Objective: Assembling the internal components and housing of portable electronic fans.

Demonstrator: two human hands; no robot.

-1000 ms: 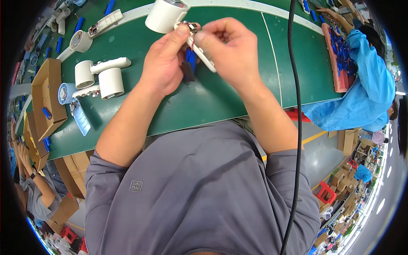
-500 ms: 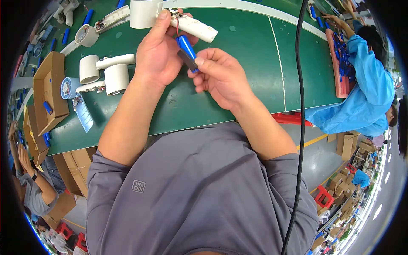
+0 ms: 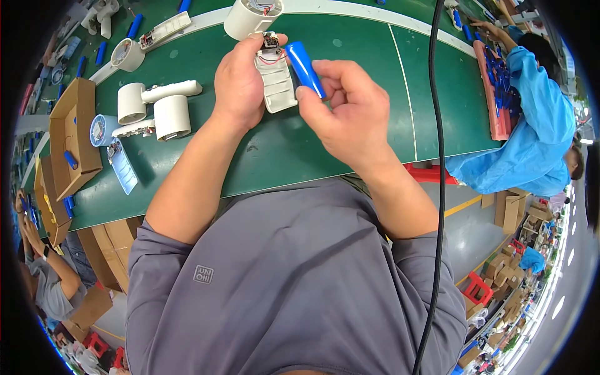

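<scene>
My left hand (image 3: 240, 90) is closed around a white handheld-fan body near its neck, below the round head (image 3: 249, 19). The open hollow handle (image 3: 277, 84) points toward me and shows ribs inside. A small circuit board (image 3: 270, 44) sits at the handle's upper end, with thin red and dark wires running to the right. Just right of the handle, my right hand (image 3: 350, 106) grips a blue cylindrical battery (image 3: 305, 69) between thumb and fingers, held at a slant outside the handle.
On the green table (image 3: 375, 94) at left lie white fan bodies (image 3: 172, 117) and a light-blue one (image 3: 123, 165). Beyond them stands a cardboard box (image 3: 87, 162). A black cable (image 3: 440, 137) hangs at right. There, a person in blue (image 3: 540, 119) sits by a pink tray (image 3: 500, 128) of blue batteries.
The fan body has turned so the handle's hollow inside faces up and its end points toward me. The battery moved up and right, its blue side now showing.
</scene>
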